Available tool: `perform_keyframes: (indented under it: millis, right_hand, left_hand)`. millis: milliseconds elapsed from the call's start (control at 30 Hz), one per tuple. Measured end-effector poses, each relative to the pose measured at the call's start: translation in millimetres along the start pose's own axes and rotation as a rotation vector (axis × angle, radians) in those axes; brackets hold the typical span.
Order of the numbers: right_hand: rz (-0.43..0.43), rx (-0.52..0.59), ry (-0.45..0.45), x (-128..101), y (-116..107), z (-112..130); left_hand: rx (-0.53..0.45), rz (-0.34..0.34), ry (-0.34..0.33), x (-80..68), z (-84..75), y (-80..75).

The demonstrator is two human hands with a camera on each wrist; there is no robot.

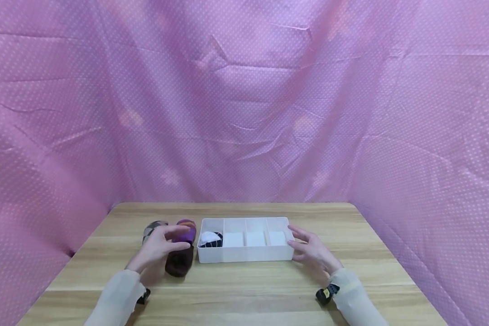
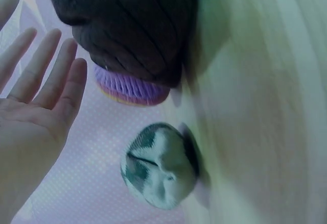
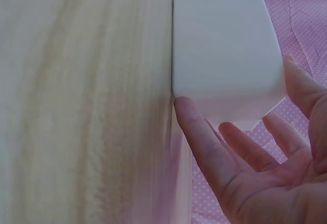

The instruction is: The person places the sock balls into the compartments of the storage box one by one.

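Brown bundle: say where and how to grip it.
Grip the brown bundle by the sides of its rounded near end, probably best from above and in front: that end juts nearer than the box, while the purple bundle sits behind it.

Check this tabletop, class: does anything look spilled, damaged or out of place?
Nothing looks spilled, damaged or out of place. The white divided box stands upright, with a black-and-white rolled sock in its leftmost compartment. The brown sock, purple sock and camouflage-patterned sock lie beside it.
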State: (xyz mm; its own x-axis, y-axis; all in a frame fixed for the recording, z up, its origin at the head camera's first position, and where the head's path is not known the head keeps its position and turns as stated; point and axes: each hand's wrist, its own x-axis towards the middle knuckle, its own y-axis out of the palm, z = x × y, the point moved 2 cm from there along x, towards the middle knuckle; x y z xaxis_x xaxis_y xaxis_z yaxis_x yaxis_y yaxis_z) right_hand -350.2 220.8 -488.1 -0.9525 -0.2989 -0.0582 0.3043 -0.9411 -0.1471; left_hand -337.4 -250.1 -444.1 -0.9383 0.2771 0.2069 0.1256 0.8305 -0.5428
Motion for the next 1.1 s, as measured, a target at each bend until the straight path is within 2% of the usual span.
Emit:
perform_keyframes:
  millis: [333,467,600,933,1100]
  right_hand:
    - [-0.013,-0.033,0.003,-3,-3,4]
    - [-0.014,0.002,0.01,-2,-3,3]
    - [0.002,0.012,0.012,-2,-1,3]
    - [-0.015,-0.035,0.008,2,0,5]
    - [-0.004,-0.004,0.024,3,2,5]
  left_hand:
    - [-0.014,0.015,0.026,0.8,10.5,-4.6]
    - [-0.056,0.079,0.057,2.4,15.9,-2.0]
    - [-0.054,0.14,0.048,1.1,22.1,-1.1]
    - [0.011,0.227,0.006,0.7,28.5,-4.0]
    - [0.029,0.257,-0.006,-2.2,33.3,-4.3]
